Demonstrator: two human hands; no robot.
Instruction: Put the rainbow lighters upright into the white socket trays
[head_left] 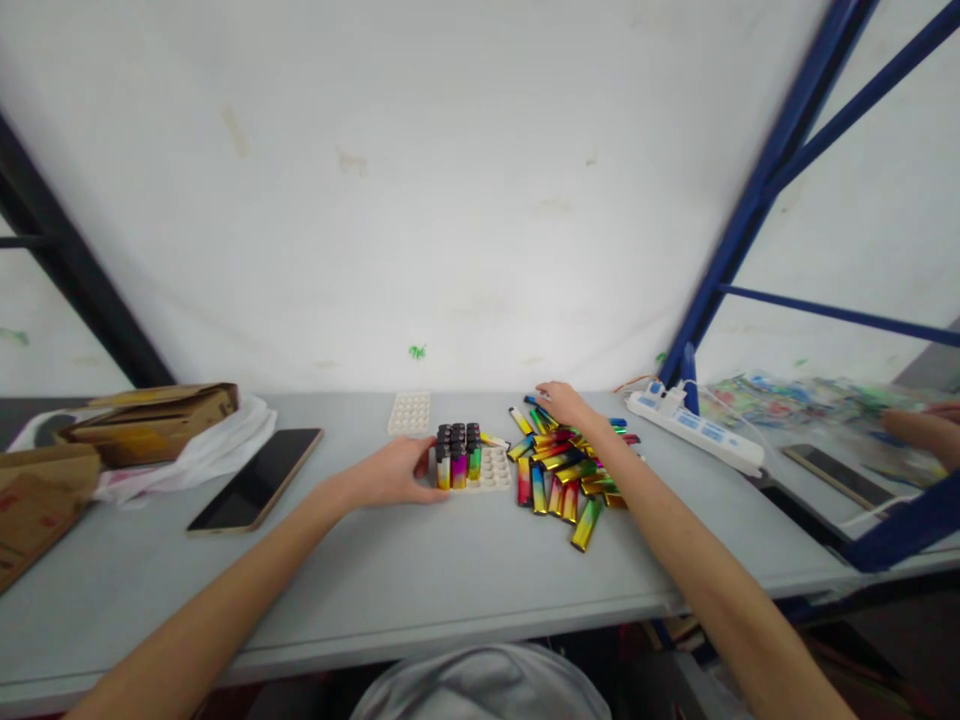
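Observation:
A white tray (495,468) with rows of round holes lies mid-table. Several lighters (459,460) with black tops and shiny multicoloured bodies stand upright in its left part. My left hand (396,470) is curved around the tray's left end, thumb at the near edge and fingers at the far side. Many more lighters lie loose in a heap (559,460) to the right. Over the heap's far edge is my right hand (564,402), its fingers stretched out near a blue-ended lighter (531,400); I see nothing held in it.
A second white holed tray (409,412) lies behind. To the left are a phone (256,480), a white plastic bag (199,452) and cardboard boxes (154,425). A power strip (697,432) and blue rack post (739,220) stand right. Another person's hand (926,435) shows beyond.

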